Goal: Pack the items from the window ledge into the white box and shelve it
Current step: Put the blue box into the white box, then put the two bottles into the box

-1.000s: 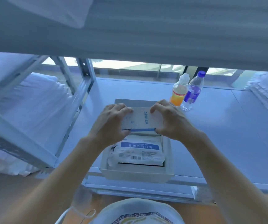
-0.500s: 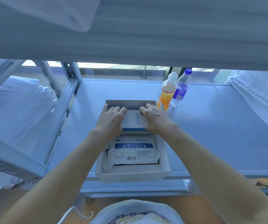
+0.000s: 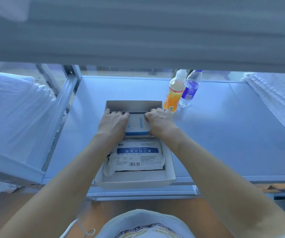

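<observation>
**A:** Two hands lower a small carton (image 3: 137, 124) into the far end of the white box (image 3: 170, 162) on a metal shelf (image 3: 215, 134); which hand has it?

**B:** Both; the left hand (image 3: 112, 123) curls over the carton's left end, the right hand (image 3: 159, 121) over its right end, each clamped on it; the carton sits squarely between them, neither hand nearer.

**A:** And its long axis?

**B:** Side to side, across the box's width; the box itself runs away from the person; so the carton looks set to drop in crosswise, behind the flat mask packet (image 3: 136, 156) already lying in the near half.

**A:** What remains outside?

**B:** An orange drink bottle (image 3: 175, 95) and a water bottle (image 3: 189, 91), upright, touching each other, just right of the box's far corner; the right hand is the closer one to them, judging by position.
</observation>
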The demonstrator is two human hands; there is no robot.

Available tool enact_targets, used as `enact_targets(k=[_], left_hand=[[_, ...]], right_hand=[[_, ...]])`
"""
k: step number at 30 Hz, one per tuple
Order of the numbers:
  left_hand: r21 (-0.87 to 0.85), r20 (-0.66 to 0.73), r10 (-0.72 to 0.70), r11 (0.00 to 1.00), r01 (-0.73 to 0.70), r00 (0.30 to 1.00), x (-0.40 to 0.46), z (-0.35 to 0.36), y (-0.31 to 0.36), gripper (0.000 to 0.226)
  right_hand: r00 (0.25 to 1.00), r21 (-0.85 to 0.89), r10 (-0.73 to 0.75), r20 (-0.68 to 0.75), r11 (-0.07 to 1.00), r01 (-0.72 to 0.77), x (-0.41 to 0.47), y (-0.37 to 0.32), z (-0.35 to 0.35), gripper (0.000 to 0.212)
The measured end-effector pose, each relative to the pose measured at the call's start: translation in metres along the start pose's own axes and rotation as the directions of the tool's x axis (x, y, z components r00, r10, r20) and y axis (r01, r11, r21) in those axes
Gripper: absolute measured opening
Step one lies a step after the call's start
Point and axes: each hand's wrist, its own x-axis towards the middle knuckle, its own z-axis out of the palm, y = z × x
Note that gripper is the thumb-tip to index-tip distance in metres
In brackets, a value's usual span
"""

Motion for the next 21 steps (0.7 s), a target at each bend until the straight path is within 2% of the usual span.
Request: enact_targets(k=[4, 9, 11, 12, 14, 15, 17, 21], left_hand=[[-0.026, -0.004, -0.012, 1.000, 0.012, 1.000, 0.001, -0.002, 0.001, 0.039], [-0.034, 0.003, -0.031, 0.999, 0.032, 0.999, 0.000, -0.007, 0.003, 0.042], [-0.040, 0.033, -0.041, 0.998, 0.042, 0.999, -0.005, -0.010, 0.004, 0.047], [-0.064, 0.038, -0.043, 0.997, 0.045, 0.998, -0.010, -0.011, 0.007, 0.051], [-0.224, 0.013, -0.060, 0.973, 0.061, 0.998, -0.028, -0.016, 0.017, 0.059], [-0.344, -0.017, -0.085, 0.936, 0.074, 0.996, -0.040, -0.018, 0.022, 0.061], [-0.526, -0.091, -0.133, 0.848, 0.066, 0.987, -0.062, -0.020, 0.032, 0.053], [-0.647, -0.151, -0.196, 0.761, 0.053, 0.969, -0.091, -0.027, 0.042, 0.040]], right_hand=[[1.000, 0.003, 0.012, -0.018, 1.000, -0.012, -0.002, -0.003, -0.004, 0.051], [0.998, 0.055, 0.009, -0.058, 0.998, -0.006, -0.006, 0.002, -0.005, 0.056], [0.995, 0.158, 0.022, -0.102, 0.987, -0.006, -0.009, 0.004, -0.003, 0.054], [0.990, 0.281, 0.037, -0.135, 0.960, 0.002, -0.013, 0.006, -0.002, 0.050], [0.975, 0.552, 0.053, -0.214, 0.830, 0.076, -0.024, 0.012, 0.000, 0.034], [0.961, 0.628, 0.056, -0.269, 0.767, 0.131, -0.031, 0.016, 0.000, 0.026], [0.921, 0.698, 0.121, -0.370, 0.691, 0.190, -0.043, 0.028, -0.003, 0.020], [0.820, 0.773, 0.374, -0.434, 0.623, 0.125, -0.048, 0.059, -0.027, 0.034]])
